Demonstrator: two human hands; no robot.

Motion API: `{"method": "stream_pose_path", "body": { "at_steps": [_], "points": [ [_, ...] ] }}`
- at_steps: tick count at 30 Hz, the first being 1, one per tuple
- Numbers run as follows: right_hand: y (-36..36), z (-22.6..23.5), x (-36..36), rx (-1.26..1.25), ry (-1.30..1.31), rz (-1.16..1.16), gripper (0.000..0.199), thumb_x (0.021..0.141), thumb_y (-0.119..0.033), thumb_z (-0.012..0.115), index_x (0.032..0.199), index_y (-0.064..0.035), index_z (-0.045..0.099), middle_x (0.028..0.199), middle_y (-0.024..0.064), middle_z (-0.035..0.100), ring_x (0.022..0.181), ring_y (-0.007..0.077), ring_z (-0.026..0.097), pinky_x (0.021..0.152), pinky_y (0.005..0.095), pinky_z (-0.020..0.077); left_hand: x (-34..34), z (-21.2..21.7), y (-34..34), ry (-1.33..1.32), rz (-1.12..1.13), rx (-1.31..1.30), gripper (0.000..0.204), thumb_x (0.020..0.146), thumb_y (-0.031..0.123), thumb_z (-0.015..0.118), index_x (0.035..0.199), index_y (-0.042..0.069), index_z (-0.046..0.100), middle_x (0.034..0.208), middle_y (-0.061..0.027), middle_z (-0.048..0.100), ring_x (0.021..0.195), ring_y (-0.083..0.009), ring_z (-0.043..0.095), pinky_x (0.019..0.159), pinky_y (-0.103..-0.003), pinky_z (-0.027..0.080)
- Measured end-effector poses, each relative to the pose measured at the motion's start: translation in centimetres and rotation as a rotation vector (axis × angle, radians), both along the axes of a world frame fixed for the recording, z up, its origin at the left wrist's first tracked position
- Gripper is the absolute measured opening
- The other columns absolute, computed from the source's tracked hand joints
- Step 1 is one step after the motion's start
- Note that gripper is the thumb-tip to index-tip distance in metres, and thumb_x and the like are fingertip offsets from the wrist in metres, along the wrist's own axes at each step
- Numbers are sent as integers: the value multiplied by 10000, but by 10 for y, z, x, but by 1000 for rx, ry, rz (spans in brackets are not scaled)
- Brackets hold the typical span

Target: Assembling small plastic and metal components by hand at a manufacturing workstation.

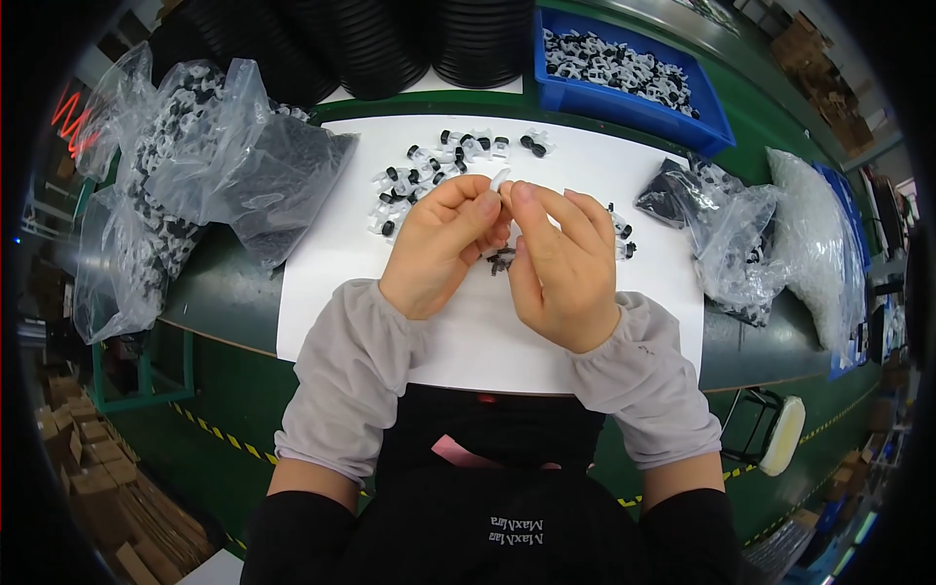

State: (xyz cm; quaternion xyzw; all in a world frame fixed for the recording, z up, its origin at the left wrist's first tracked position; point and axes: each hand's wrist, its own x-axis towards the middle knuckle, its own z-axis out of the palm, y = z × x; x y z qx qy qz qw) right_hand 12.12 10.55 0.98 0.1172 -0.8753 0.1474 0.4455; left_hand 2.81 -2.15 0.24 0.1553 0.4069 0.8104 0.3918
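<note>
Over the white sheet (331, 283), my left hand (439, 244) and my right hand (567, 265) meet fingertip to fingertip. Both are closed in a pinch on a small white plastic piece (500, 179), whose curved end sticks up between the fingers. The rest of that piece is covered by my fingertips. Beyond my left hand lie several small white clips with black wheel-like ends (429, 166). A few more of these lie to the right of my right hand, partly behind it. Small dark parts (500, 260) rest on the sheet between my palms.
Clear bags of black-and-white parts (180, 146) and black pieces (292, 180) crowd the left side. A blue bin (634, 102) full of parts stands at the back right. More bags (736, 234) and a bag of whitish pieces (814, 244) sit right. Black ringed stacks (375, 49) rise behind.
</note>
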Motion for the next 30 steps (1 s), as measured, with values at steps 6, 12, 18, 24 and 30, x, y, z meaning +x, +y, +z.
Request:
{"method": "stream_pose_path", "body": {
  "at_steps": [6,12,18,24,30],
  "points": [
    [11,2,-3,-216,-89,144,503,719,73,557,1218,22,525,1004,100,677,921,250,607,836,351,430,-8,-3,-8,28,-144,72,203,924,204,571,1046,49,523,853,-5,549,758,-79,496,692,-232,419],
    [100,1,4,-135,-429,-454,118,741,-91,666,846,-62,712,822,87,652,779,251,591,729,350,466,-4,2,-3,44,-124,151,205,943,235,527,1017,44,509,833,-9,501,742,-105,444,673,-246,388],
    [98,-16,2,-133,-673,-456,56,744,-83,650,744,-69,703,802,80,639,780,252,601,693,371,456,-3,-1,-4,68,-178,179,246,941,266,533,1030,39,500,841,-15,505,756,-117,448,687,-247,382],
    [96,-17,1,-141,-675,-445,47,739,-81,653,761,-41,658,807,98,639,760,249,606,671,353,452,-4,-5,-5,124,-193,190,297,924,301,566,1045,39,502,829,-19,514,748,-120,452,694,-248,385],
    [80,16,2,-796,-886,-224,74,822,-80,631,836,-10,614,794,33,621,737,105,549,702,232,432,-5,-6,-5,131,-213,197,310,908,307,596,1054,49,503,835,-14,530,756,-111,460,713,-245,393]
  ]
}}
